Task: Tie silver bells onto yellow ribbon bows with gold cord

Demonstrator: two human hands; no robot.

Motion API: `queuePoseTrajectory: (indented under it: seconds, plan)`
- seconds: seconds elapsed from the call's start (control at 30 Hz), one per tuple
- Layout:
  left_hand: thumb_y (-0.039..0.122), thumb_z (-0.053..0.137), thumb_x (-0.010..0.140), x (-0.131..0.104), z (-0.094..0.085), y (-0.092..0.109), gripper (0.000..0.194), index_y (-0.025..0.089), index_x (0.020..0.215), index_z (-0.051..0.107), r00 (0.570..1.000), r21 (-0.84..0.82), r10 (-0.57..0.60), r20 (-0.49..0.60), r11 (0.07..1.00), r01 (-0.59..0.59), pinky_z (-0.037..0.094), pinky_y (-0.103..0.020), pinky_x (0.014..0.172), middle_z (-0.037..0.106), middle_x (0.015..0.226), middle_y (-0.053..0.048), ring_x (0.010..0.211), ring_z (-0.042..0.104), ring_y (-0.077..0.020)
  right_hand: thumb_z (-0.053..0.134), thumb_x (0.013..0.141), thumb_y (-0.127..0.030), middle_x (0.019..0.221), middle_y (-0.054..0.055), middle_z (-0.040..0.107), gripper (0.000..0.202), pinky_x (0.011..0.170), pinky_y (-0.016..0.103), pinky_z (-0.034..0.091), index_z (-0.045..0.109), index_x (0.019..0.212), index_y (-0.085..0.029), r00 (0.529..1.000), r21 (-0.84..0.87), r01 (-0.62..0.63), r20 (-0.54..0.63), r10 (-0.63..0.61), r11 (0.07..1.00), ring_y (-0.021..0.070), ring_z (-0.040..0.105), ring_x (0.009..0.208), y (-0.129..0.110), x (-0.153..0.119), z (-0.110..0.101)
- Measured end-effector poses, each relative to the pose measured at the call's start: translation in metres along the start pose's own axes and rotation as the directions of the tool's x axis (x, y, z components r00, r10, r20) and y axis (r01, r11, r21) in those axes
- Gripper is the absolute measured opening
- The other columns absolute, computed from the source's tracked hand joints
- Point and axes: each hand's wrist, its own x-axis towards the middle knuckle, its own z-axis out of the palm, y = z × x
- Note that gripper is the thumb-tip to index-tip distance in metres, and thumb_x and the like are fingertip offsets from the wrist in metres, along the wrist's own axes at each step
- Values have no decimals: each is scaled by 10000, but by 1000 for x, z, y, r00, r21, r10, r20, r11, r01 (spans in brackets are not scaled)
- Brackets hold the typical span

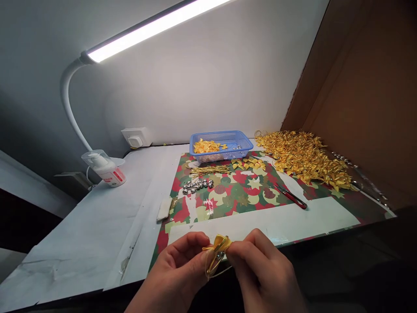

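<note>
In front of the table's near edge, my left hand (176, 265) pinches a yellow ribbon bow (222, 241) between thumb and fingers. A loop of gold cord (210, 270) hangs from the bow, and a small silver bell (220, 255) shows beneath it. My right hand (265, 263) is closed at the bow's right side, its fingertips pressed together on the bow or its cord; which of them cannot be made out. Part of the bow is hidden behind the fingers.
A blue basket (224, 155) holds yellow bows. Before it lie gold cords (210, 170), silver bells (197, 186) and loose bows (249, 164). Finished-looking bows form a pile (309, 156) at right, near a red-and-black handled tool (293, 199). A lamp (159, 30) and pump bottle (110, 173) stand left.
</note>
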Motion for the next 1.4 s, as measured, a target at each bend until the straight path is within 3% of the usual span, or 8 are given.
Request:
queuePoseTrajectory:
  seconds: [0.27, 0.5, 0.77, 1.0, 1.4]
  plan:
    - [170, 861, 713, 3, -8, -1, 152, 200, 773, 724, 998, 9, -39, 51, 999, 38, 550, -215, 719, 772, 764, -42, 737, 684, -147, 497, 944, -104, 727, -8, 429, 268, 515, 204, 380, 725, 981, -240, 999, 56, 3, 42, -6, 998, 96, 462, 579, 10, 1, -2]
    - [212, 871, 705, 1, -4, -1, 160, 187, 764, 724, 998, 52, -37, 51, 998, 34, 522, -216, 707, 742, 748, -36, 720, 659, -140, 494, 924, -44, 772, 12, 493, 339, 540, 219, 405, 722, 1042, -266, 993, 9, 97, 66, -97, 995, 112, 485, 628, 18, 4, -6]
    - [241, 890, 683, 8, -11, -4, 200, 165, 770, 726, 994, 118, -28, 110, 993, 15, 508, -198, 687, 715, 734, -28, 693, 625, -115, 525, 923, -10, 807, 21, 519, 278, 588, 232, 416, 671, 1028, -223, 956, -19, 238, 180, -231, 971, 129, 508, 723, 25, 12, -19]
    - [233, 863, 727, 11, -15, -5, 183, 139, 763, 709, 984, 122, -48, 170, 992, 28, 510, -195, 703, 719, 755, -41, 713, 625, -107, 553, 926, -32, 794, 24, 532, 235, 583, 250, 398, 679, 1003, -215, 944, 1, 256, 212, -251, 967, 141, 488, 733, 27, 13, -21]
    - [259, 899, 677, 10, -13, -7, 257, 141, 763, 687, 989, 152, -49, 138, 988, 27, 475, -178, 650, 675, 695, 2, 660, 570, -86, 574, 919, -27, 771, 30, 537, 199, 586, 243, 408, 682, 974, -185, 952, 60, 266, 142, -271, 962, 135, 499, 704, 29, 7, -12]
